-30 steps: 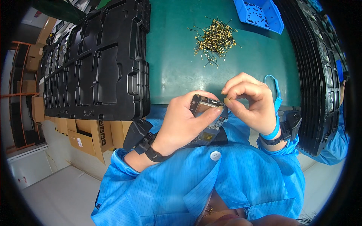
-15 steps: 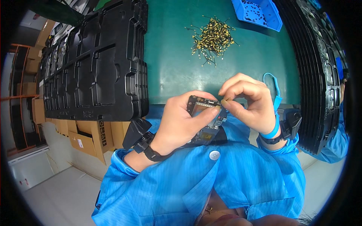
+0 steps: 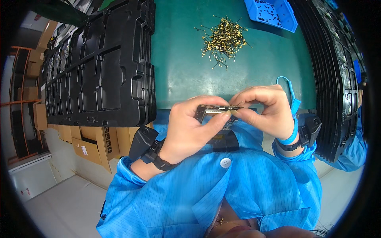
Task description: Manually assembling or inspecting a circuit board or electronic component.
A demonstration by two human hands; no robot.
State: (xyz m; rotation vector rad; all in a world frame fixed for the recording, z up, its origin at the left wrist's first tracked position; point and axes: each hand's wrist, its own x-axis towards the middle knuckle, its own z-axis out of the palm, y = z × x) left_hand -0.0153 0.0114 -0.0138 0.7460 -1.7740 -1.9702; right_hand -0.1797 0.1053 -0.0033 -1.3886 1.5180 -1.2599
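Observation:
My left hand is closed around a circuit board, with the thumb along its near side and the fingers behind it. The board is tilted almost edge-on, above my lap by the table's near edge. At the board's right end, my right hand pinches with thumb and forefinger; whatever sits between those fingertips is hidden. Farther back on the green table lies a loose heap of short black cables with gold-coloured ends.
Stacked black plastic trays stand at the left, and more trays at the right. A blue bin with small dark pieces sits far right. A coiled blue cord runs to my right wrist strap. Cardboard boxes are lower left.
The board has tipped from showing its broad face to nearly edge-on. My right hand has lowered slightly, and its fingers have closed in at the board's right end.

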